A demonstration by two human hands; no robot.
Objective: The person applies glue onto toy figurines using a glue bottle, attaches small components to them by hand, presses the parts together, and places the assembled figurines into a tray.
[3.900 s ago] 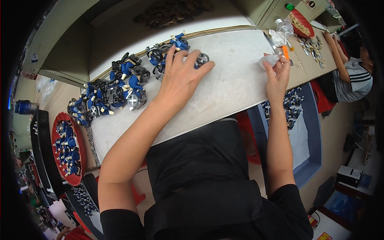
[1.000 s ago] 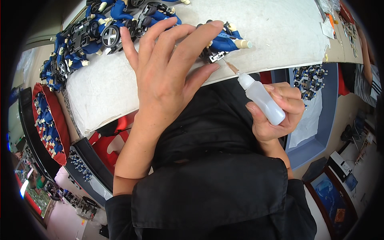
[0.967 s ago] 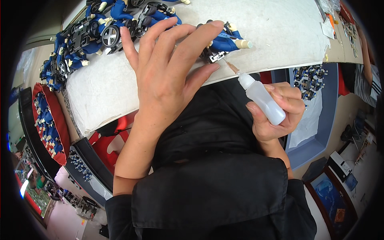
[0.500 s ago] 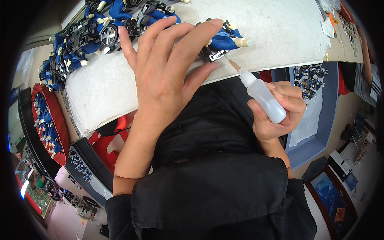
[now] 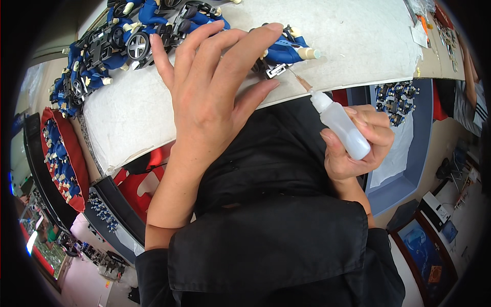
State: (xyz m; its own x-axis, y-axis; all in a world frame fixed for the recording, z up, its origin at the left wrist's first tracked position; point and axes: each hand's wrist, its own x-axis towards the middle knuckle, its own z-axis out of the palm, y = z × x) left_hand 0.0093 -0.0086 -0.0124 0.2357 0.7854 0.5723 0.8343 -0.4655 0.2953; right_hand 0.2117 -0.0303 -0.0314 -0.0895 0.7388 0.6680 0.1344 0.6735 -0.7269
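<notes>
My right hand [image 5: 353,148] is wrapped round a small translucent squeeze bottle [image 5: 345,132] with a brownish nozzle and thin needle. The needle tip points up and left, close to a small white bracket [image 5: 276,71] on a toy figure. This toy figure [image 5: 286,52], blue with pale cream ends and dark parts, lies near the table's front edge. Over it, my left hand [image 5: 212,77] spans with index finger on the far side and thumb beside the bracket, gripping it between them. My other left fingers are spread, and the hand hides part of the toy.
Several more blue figures with black wheeled vehicles [image 5: 138,45] crowd the white-covered table [image 5: 358,46] at the far left. A red-rimmed tray [image 5: 76,176] of blue figures stands left. Right of me is a blue-grey bin [image 5: 391,197] with small figures; a person's arm [image 5: 469,77] shows far right.
My right hand and the bottle have shifted slightly to the right and down, drawing the needle a little away from the bracket. My left hand is nearly still.
</notes>
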